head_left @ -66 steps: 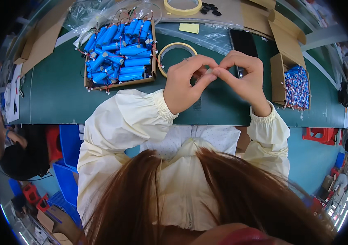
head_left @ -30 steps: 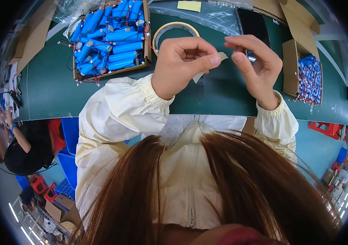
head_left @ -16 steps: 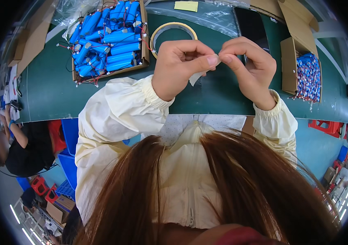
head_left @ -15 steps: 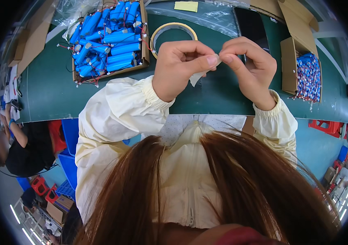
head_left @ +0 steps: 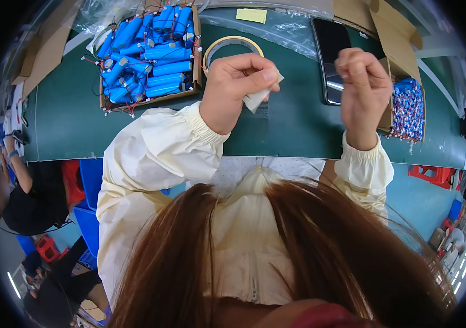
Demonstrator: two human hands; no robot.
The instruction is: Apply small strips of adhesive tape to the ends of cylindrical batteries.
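Note:
My left hand is closed, thumb and forefinger pinching a whitish strip of tape whose loose end hangs below the fingers. Apart from it, to the right, my right hand is raised beside a black phone. Its fingers are curled together and slightly blurred, and anything between them is too hidden to make out. Just beyond my left hand lies a roll of yellowish tape, partly covered by that hand. Left of it, a cardboard box holds blue cylindrical battery packs with thin wires.
On the right, another cardboard box holds many small blue wired parts. A yellow paper slip and clear plastic film lie at the back of the green table. Another person is at the left.
My right hand has parted from my left and moved right, past the phone. The tape strip stays in my left hand, which has shifted slightly left.

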